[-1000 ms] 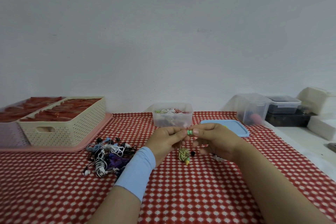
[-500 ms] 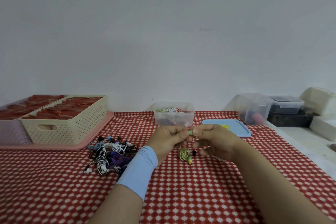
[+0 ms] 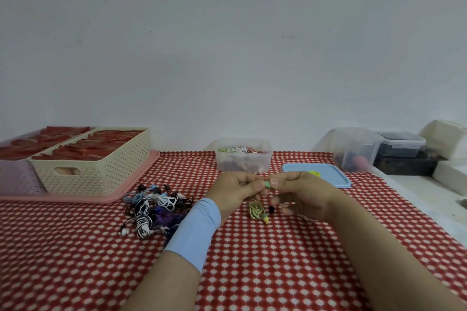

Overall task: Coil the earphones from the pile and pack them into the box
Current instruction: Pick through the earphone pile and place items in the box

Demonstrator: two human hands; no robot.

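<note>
The tangled pile of black, white and blue wired earphones (image 3: 154, 207) lies at left. The left hand (image 3: 235, 189) pinches the yellow-green wired earphone set (image 3: 256, 208), before the clear plastic box (image 3: 243, 159); the right hand (image 3: 300, 193) pinches its green end too. The cord seems light, limp, springy: better hold the coil, not the buds.

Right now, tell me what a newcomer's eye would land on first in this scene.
The hands meeting at the centre stand out first: the left hand and right hand both pinch a green earphone, its yellow-green cord hanging below them. To their left a tangled pile of earphones lies on the red checked cloth. Just behind the hands stands the clear box with coiled sets inside.
</note>
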